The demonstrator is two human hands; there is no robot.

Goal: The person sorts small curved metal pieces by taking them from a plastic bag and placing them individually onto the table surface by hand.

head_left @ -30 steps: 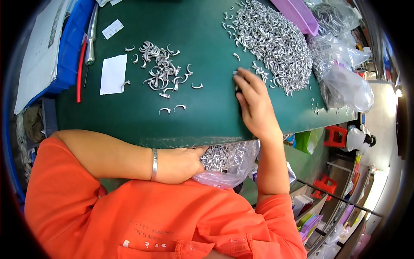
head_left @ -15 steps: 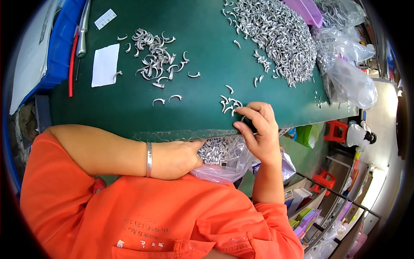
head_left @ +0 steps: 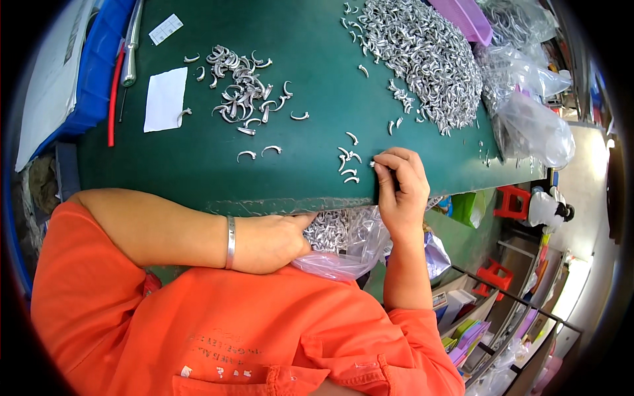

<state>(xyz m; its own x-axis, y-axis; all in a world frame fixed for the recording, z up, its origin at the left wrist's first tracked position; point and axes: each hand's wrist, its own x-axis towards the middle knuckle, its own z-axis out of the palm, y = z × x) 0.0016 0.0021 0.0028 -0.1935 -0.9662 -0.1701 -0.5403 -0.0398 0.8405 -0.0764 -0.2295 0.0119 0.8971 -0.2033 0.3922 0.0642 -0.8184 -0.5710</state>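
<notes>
At the table's near edge, my left hand (head_left: 274,244) rests against the rim of a clear plastic bag (head_left: 337,264), its fingers closed there and partly hidden. Inside the bag lie many small silvery metal pieces (head_left: 327,231). My right hand (head_left: 404,188) is above the table edge, thumb and forefinger pinched on a small curved metal piece (head_left: 373,164), of which just one end shows. To its left are several loose curved, claw-shaped metal pieces (head_left: 349,158) on the green table (head_left: 297,158).
A big heap of metal pieces (head_left: 436,66) fills the far right, beside a purple tray (head_left: 465,20) and filled plastic bags (head_left: 535,125). A smaller pile (head_left: 241,86) lies left of centre, near white paper (head_left: 164,99), a red tube (head_left: 115,99) and a blue bin (head_left: 99,72).
My right hand has drawn slightly right, away from the small group, with a metal piece in its pinch. The loose pieces there have spread apart. My left hand stays put.
</notes>
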